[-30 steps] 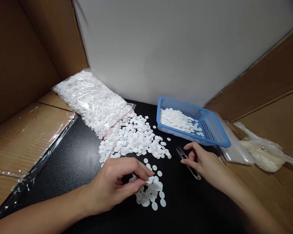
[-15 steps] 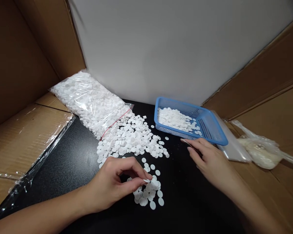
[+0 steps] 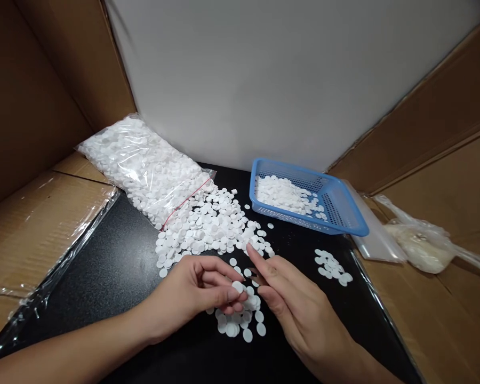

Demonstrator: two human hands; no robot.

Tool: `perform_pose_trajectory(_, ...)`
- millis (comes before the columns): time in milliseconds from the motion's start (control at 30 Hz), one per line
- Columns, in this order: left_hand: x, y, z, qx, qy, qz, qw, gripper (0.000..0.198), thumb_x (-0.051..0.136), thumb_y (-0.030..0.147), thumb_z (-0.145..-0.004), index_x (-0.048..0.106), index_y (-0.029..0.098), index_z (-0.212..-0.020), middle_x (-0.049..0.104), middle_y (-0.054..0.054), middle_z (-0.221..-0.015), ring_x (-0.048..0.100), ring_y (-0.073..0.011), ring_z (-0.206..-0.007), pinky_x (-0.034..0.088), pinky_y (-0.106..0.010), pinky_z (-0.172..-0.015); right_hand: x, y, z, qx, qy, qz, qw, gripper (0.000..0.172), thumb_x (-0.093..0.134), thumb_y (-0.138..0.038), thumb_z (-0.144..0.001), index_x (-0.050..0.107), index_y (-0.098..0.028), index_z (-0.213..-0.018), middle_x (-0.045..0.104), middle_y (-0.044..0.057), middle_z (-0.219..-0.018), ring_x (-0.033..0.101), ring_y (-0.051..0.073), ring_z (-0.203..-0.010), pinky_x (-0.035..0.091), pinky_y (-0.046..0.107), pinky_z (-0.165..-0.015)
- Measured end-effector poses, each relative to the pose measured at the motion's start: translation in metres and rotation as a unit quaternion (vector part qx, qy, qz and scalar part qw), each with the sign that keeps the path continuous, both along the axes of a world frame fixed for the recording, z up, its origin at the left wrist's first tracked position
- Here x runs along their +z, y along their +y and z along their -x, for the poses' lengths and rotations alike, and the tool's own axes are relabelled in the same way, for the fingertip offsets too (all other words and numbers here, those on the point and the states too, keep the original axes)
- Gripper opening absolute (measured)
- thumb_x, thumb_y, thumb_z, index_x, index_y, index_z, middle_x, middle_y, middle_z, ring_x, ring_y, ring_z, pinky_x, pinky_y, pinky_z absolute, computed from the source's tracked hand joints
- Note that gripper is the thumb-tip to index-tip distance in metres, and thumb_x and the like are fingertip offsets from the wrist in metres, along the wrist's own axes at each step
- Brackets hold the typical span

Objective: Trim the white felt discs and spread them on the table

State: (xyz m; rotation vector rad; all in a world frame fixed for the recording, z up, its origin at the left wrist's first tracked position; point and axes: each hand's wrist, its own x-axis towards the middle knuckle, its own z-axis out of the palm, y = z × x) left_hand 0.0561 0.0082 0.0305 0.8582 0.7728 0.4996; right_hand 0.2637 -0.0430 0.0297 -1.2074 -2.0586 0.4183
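Observation:
My left hand [image 3: 204, 290] pinches a small white disc [image 3: 237, 287] between thumb and fingers, above a loose heap of white discs [image 3: 232, 324] on the black tabletop. Close on its right, my right hand [image 3: 294, 298] is closed on a thin metal tool [image 3: 256, 275], its tip directed at the disc. Most of that tool is hidden by the fingers, so its exact kind is unclear. Behind the hands spreads a larger pile of white discs [image 3: 212, 224]. To the right of my right hand lies a small group of white discs [image 3: 333, 268].
A clear zip bag [image 3: 140, 165] full of discs lies at the back left, its mouth by the large pile. A blue basket [image 3: 347, 226] with discs stands back right. Beyond it are flat clear bags [image 3: 378, 240] and a knotted plastic bag [image 3: 418, 248]. Cardboard [image 3: 36, 224] flanks the table.
My right hand has moved left from near the basket to beside my left hand, uncovering the small group of discs on the right. The left hand's disc now faces up more.

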Motion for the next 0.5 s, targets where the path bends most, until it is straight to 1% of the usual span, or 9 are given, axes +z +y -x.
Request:
perform_pose_trajectory(67, 0.0014, 0.0011, -0.0007, 0.01, -0.008, 0.046, 0.999, 0.029, 0.089, 0.032, -0.071, 0.073, 0.012, -0.085, 0.079, -0.006, -0.074, 0.07, -0.0108, -0.063, 0.054, -0.02, -0.064, -0.0018, 0.0002, 0.0006, 0.001, -0.039, -0.046, 0.998, 0.048, 0.043, -0.018, -0.104, 0.043, -0.019, -0.152, 0.059, 0.004, -0.082, 0.058, 0.018, -0.071, 0.051, 0.027, -0.057)
perform_pose_trajectory(167, 0.0028, 0.0025, -0.0006, 0.017, -0.008, 0.071, 0.997, 0.029, 0.091, 0.03, -0.069, 0.074, 0.01, -0.082, 0.08, -0.008, -0.076, 0.071, -0.0109, -0.064, 0.055, -0.018, -0.064, -0.0039, -0.0003, 0.0032, -0.004, -0.076, -0.083, 0.994, 0.047, 0.048, -0.014, -0.101, 0.048, -0.017, -0.148, 0.06, 0.004, -0.078, 0.055, 0.017, -0.067, 0.047, 0.026, -0.053)
perform_pose_trajectory(300, 0.0023, 0.0033, -0.0006, 0.019, 0.003, 0.075, 0.997, 0.032, 0.092, 0.03, -0.067, 0.074, 0.009, -0.082, 0.08, -0.011, -0.081, 0.073, -0.0125, -0.067, 0.056, -0.019, -0.065, -0.0065, -0.001, 0.0049, -0.006, -0.106, -0.093, 0.99, 0.039, 0.047, -0.013, -0.101, 0.058, -0.012, -0.138, 0.06, 0.004, -0.074, 0.055, 0.017, -0.066, 0.045, 0.025, -0.051)
perform_pose_trajectory(500, 0.0007, 0.0034, -0.001, 0.009, -0.005, 0.076, 0.997, 0.032, 0.092, 0.032, -0.066, 0.075, 0.01, -0.081, 0.081, -0.011, -0.08, 0.073, -0.0124, -0.067, 0.056, -0.02, -0.067, -0.0074, 0.0001, 0.0047, -0.002, -0.114, -0.099, 0.989, 0.035, 0.047, -0.015, -0.102, 0.061, -0.011, -0.134, 0.06, 0.003, -0.073, 0.055, 0.015, -0.064, 0.044, 0.024, -0.05)
